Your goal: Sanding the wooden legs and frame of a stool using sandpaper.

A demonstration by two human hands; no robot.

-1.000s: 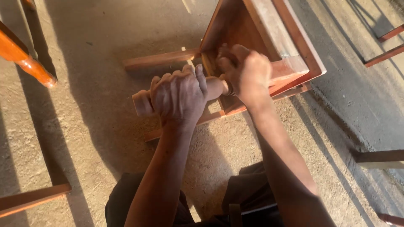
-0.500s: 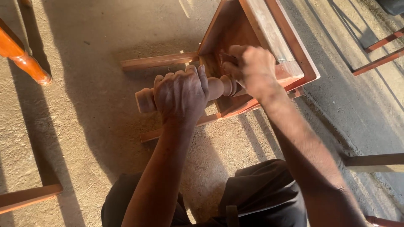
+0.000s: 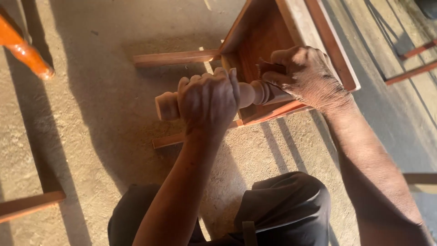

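A small wooden table (image 3: 339,54) lies on its side on the concrete floor. One pale turned leg (image 3: 166,105) points left toward me. My left hand (image 3: 209,102) is wrapped around the middle of that leg. My right hand (image 3: 312,75) rests on the leg where it joins the table's frame. Its fingers pinch a small brown sheet (image 3: 271,68) against the wood. Two other plain legs (image 3: 173,58) lie flat on the floor behind and below my left hand.
A glossy orange turned leg (image 3: 27,57) of other furniture hangs at the top left. Wooden rails lie at the lower left (image 3: 32,205), the upper right (image 3: 412,73) and the right edge (image 3: 421,177). My knees in dark trousers (image 3: 282,205) are below.
My right hand has slid to the right along the leg, toward the frame, with the brown sheet. My left hand keeps its hold on the leg.
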